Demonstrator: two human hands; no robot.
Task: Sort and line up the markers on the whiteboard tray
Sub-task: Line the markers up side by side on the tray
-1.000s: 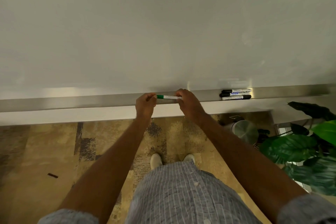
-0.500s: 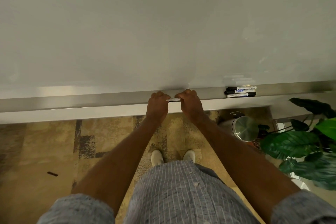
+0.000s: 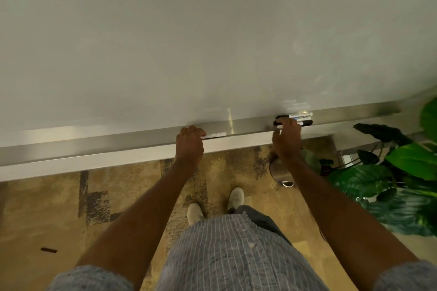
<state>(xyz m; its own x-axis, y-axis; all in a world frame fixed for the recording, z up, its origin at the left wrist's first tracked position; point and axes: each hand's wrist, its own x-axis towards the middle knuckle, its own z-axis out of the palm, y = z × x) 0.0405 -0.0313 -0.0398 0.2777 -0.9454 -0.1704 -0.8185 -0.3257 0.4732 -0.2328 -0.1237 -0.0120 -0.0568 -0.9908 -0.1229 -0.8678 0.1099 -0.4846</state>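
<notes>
Reaching to the right along the whiteboard tray [image 3: 118, 146], the right hand [image 3: 286, 139] curls its fingers onto the black markers [image 3: 305, 118], apparently pinching the nearest one. The left hand [image 3: 190, 143] covers one end of a white-barrelled marker [image 3: 216, 135]; its grip is hidden. Every marker's long axis runs along the tray, so gathering them likely means sliding sideways, the right hand being nearer.
</notes>
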